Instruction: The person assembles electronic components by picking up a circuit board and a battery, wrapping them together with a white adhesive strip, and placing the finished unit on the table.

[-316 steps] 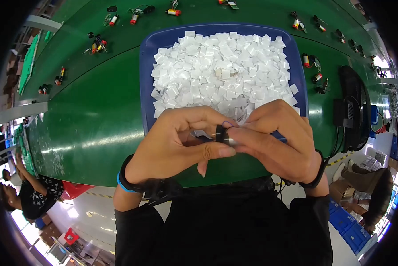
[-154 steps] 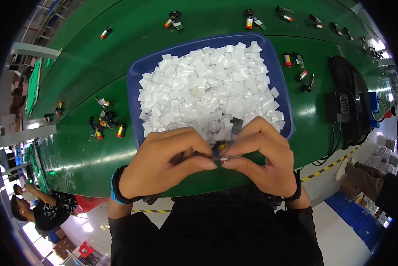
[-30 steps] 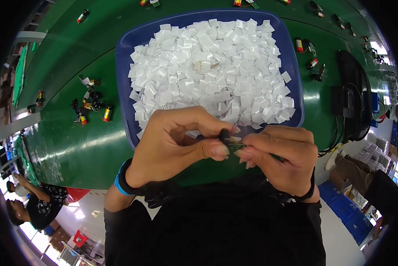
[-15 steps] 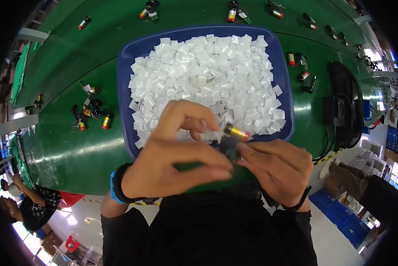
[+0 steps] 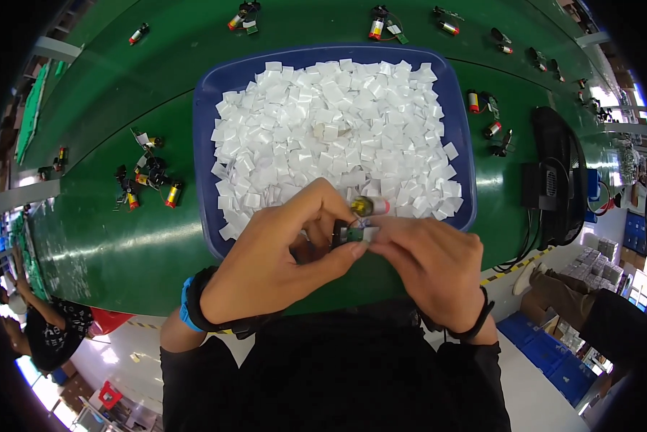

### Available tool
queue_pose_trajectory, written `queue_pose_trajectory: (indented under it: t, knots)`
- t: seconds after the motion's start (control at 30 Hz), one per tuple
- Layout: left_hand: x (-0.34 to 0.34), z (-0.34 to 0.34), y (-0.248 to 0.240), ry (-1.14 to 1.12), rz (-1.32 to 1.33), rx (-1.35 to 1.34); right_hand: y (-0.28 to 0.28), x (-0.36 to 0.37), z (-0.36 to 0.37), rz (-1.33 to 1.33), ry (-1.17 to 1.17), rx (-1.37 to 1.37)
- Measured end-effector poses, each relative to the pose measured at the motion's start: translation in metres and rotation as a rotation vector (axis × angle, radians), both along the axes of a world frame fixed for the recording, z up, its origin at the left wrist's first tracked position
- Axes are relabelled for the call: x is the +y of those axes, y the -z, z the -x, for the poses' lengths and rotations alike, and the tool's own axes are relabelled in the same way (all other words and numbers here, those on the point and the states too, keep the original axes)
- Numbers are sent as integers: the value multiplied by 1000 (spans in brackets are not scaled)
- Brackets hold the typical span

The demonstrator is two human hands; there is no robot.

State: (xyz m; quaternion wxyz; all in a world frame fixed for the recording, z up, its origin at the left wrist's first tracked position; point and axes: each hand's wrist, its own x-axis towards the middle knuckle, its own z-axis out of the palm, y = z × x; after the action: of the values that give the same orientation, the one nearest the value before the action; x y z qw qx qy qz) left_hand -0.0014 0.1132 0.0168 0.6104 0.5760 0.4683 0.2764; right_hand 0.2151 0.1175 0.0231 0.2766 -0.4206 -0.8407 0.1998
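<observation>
Over the near rim of a blue tray, both my hands meet at one small electronic assembly. My left hand pinches its black part and small green circuit board between thumb and fingers. From the right, my right hand closes its thumb and fingertips at a small white tab on the board. A cylindrical battery, yellowish and red and slightly blurred, sits just beyond the fingertips. The tray is heaped with small white square pieces.
On the green table, more battery assemblies lie in a cluster at left, along the far side and at right. A black device with cables stands at the right edge. People are visible on both sides of the table.
My left hand has come in from a spread pose and now grips the board and black part. My right hand has shifted slightly left, to the white tab.
</observation>
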Motion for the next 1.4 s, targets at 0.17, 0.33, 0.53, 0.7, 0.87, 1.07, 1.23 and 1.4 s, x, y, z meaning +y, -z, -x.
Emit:
queue_pose_trajectory:
  t: [0.17, 0.33, 0.53, 0.7, 0.87, 1.07, 1.23, 1.4]
  knots:
    - [0, -3, -5, -19, 35, 23, -2, 19, -11, 449, 92, 252]
    - [0, -4, 0, -96, -81, 108, -1, 38, -3, 271, 223, 222]
    - [-4, -7, 2, -106, -182, 173, -2, 27, 9, 430, -62, 297]
    - [-1, 1, 10, -60, -53, -28, 2, 24, 8, 381, -64, 372]
    - [10, 5, 6, -146, 582, -664, 1, 23, 11, 87, -230, 308]
    - [5, 0, 3, -202, 330, -482, 1, 18, 14, -28, -170, 288]
    - [8, 11, -12, 12, 393, -290, -3, 16, 10, -88, -148, 210]
    - [4, 4, -4, -29, 306, -317, -2, 17, 11, -192, -118, 139]
